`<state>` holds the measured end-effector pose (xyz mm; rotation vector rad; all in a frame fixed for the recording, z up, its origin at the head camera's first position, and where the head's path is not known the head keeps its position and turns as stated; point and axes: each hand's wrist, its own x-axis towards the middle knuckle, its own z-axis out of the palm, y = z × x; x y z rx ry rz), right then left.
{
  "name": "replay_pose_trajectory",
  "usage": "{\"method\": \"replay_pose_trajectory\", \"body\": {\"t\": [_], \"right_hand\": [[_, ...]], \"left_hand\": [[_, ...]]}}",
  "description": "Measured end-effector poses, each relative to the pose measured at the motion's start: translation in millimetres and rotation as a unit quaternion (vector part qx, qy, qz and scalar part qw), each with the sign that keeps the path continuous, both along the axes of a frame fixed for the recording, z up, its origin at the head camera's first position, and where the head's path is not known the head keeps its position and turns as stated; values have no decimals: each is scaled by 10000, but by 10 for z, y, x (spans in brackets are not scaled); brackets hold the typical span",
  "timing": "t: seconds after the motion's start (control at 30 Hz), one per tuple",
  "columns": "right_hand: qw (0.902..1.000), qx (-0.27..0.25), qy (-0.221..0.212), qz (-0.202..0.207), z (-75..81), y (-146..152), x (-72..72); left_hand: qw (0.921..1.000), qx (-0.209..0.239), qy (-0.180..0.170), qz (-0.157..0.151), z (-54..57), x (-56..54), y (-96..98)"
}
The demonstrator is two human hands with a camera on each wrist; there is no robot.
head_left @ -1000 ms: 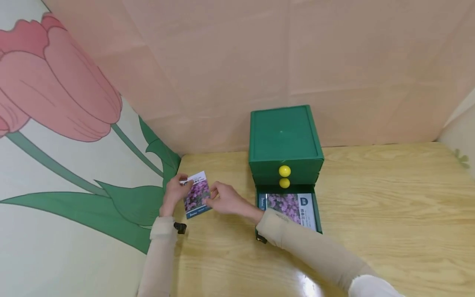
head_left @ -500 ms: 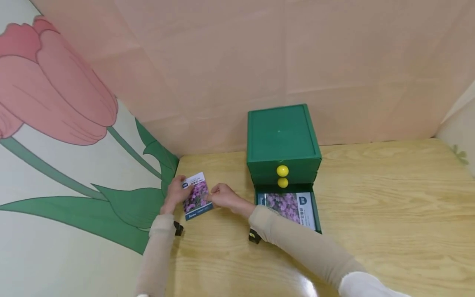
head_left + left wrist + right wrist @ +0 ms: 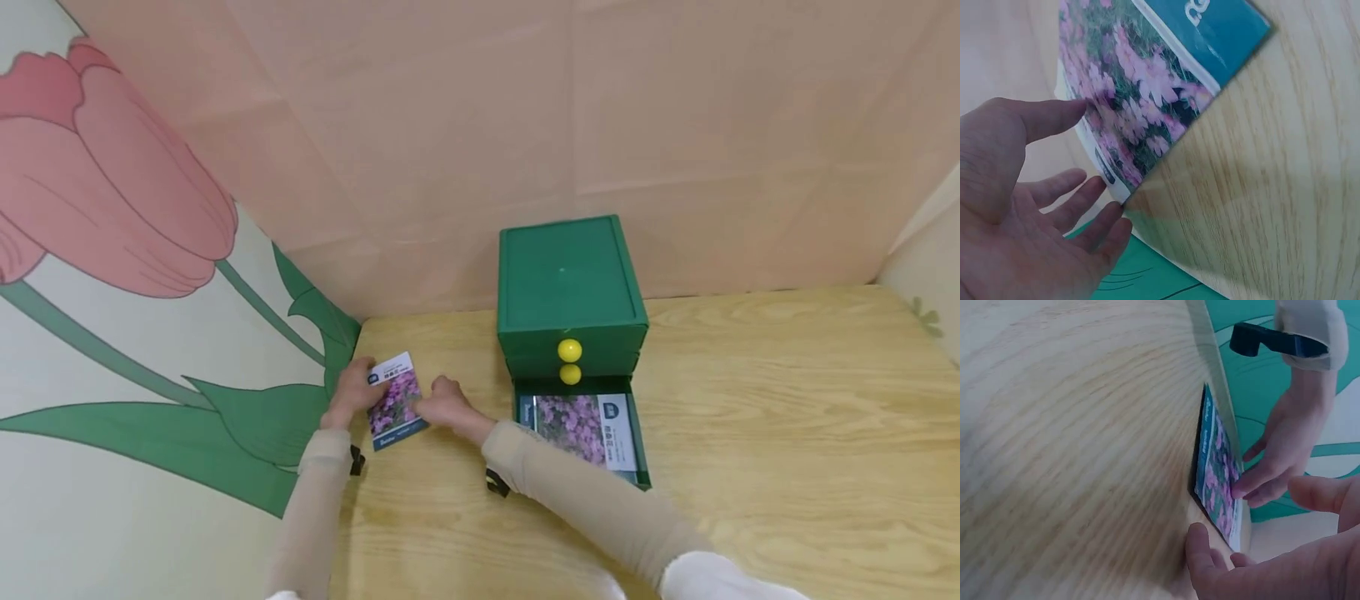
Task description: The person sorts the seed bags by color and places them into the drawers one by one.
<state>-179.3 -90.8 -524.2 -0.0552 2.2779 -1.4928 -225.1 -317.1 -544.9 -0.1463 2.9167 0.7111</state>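
A flat seed packet [image 3: 396,402] printed with pink-purple flowers lies on the wooden table at the left. My left hand [image 3: 358,392] is at its left edge. In the left wrist view, that thumb touches the flowered face of the packet [image 3: 1141,94], while the fingers lie loosely along the white end. My right hand [image 3: 447,406] is beside the packet's right edge. In the right wrist view, the right hand's thumb and fingers [image 3: 1272,572] are spread apart with nothing between them, close to the packet [image 3: 1217,478].
A green drawer cabinet [image 3: 572,275] with yellow ball knobs [image 3: 570,351] stands at the back. Its bottom drawer [image 3: 642,454] is pulled out, holding a similar flowered packet [image 3: 573,429]. A tulip-painted wall [image 3: 258,433] borders the table [image 3: 765,433] on the left.
The right hand's fingers have come away from the packet's right edge. The packet has turned slightly and shifted little, with the left hand staying at its left edge.
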Motion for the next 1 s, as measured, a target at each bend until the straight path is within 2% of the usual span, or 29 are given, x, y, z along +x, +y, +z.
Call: {"method": "replay_pose_trajectory", "body": {"t": [0.23, 0.5, 0.67, 0.77, 1.0], "right_hand": [[9987, 360, 270, -255, -54, -31, -25], [9997, 113, 201, -77, -101, -44, -10], [9997, 97, 188, -107, -146, -42, -21], [9997, 20, 153, -164, -176, -30, -36], [9994, -225, -279, -31, -246, -23, -69]], "left_hand": [[9991, -401, -13, -101, 10, 14, 35], [9989, -459, -90, 93, 22, 72, 75], [9986, -524, -56, 92, 7, 65, 84], [9984, -547, -25, 122, -5, 64, 81], [9979, -558, -134, 286, -13, 69, 70]]}}
